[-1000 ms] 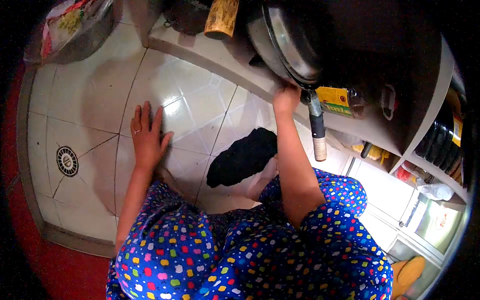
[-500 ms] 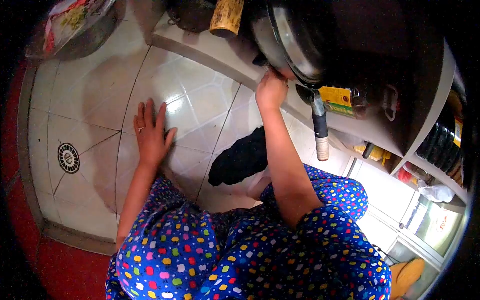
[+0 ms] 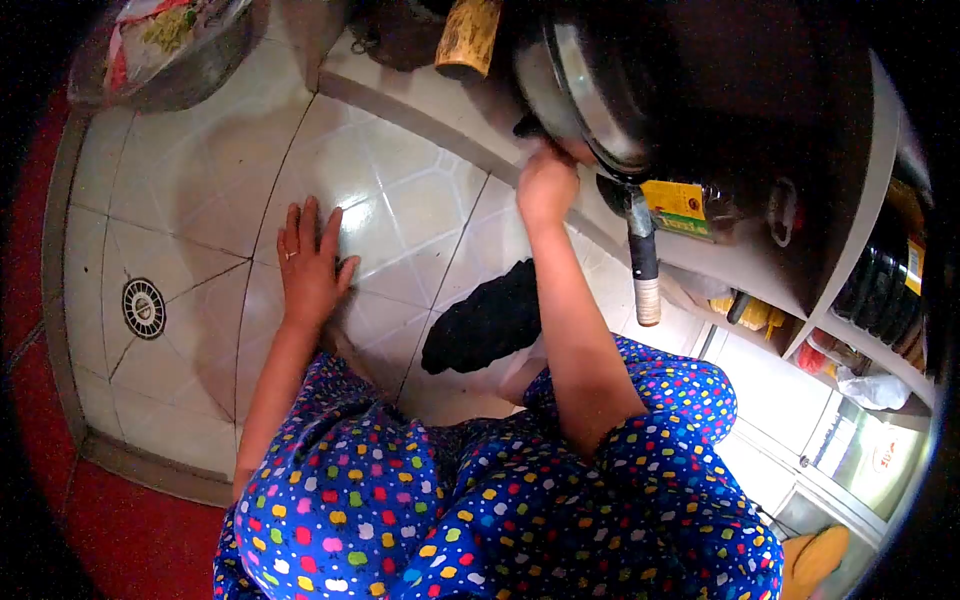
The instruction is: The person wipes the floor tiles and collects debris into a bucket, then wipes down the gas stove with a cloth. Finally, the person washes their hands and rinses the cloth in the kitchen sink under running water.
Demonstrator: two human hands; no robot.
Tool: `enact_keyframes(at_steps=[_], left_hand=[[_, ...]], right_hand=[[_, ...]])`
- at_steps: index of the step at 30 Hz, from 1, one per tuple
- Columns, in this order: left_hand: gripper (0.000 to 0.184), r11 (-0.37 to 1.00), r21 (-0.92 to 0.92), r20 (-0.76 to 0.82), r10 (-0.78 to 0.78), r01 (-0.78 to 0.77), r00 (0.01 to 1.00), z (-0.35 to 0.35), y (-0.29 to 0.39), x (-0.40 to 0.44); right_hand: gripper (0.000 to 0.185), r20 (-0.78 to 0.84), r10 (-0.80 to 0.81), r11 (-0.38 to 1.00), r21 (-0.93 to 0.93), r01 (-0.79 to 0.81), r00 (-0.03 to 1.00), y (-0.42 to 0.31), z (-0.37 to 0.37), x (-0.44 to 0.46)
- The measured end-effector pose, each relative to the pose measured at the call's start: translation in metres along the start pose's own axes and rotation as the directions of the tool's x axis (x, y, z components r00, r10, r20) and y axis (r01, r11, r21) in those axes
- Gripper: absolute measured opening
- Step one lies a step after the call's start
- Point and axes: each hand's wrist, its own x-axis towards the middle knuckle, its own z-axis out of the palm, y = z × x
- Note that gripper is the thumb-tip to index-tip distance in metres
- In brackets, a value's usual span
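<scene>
My left hand (image 3: 311, 262), with a ring on one finger, is spread over the pale floor tiles (image 3: 410, 215) and holds nothing. At the shelf's front edge, my right hand (image 3: 548, 188) has its fingers bent beneath the rim of a dark pan (image 3: 590, 95); the fingertips are hidden, so what they hold cannot be made out. The pan's taped handle (image 3: 643, 255) points down over the shelf edge, right of my right hand. A crumpled black cloth (image 3: 482, 318) lies on the tiles, partly behind my right forearm.
A wooden cylinder (image 3: 468, 38) stands on the shelf (image 3: 400, 97) left of the pan. Right of the handle lies a yellow and green packet (image 3: 677, 208). A round drain (image 3: 143, 309) is set in the floor at left. A basin with plastic bags (image 3: 170, 60) sits at upper left.
My right hand has moved left along the shelf edge, under the pan rim. My left hand stays spread. The whole view has shifted slightly.
</scene>
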Motion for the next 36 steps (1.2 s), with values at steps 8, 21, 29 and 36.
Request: enact_keyframes(at_steps=[8, 21, 29, 36], left_hand=[[0.066, 0.998, 0.006, -0.009, -0.055, 0.055, 0.998, 0.002, 0.005, 0.003], [0.067, 0.999, 0.013, -0.002, -0.053, 0.053, 0.999, -0.001, 0.006, 0.003], [0.069, 0.998, -0.001, 0.033, -0.055, 0.056, 0.998, 0.0, 0.004, 0.001], [0.068, 0.997, -0.003, 0.039, -0.072, 0.072, 0.997, -0.002, 0.007, 0.003]], right_hand=[[0.035, 0.086, -0.051, 0.977, 0.209, 0.032, 0.995, -0.025, -0.025, -0.027], [0.052, -0.018, -0.196, 0.958, 0.209, 0.195, 0.981, -0.104, -0.003, 0.021], [0.045, 0.422, 0.053, 0.868, 0.429, -0.251, 0.905, -0.127, -0.011, 0.069], [0.045, 0.001, -0.301, 0.896, 0.341, 0.283, 0.953, -0.109, -0.016, 0.009]])
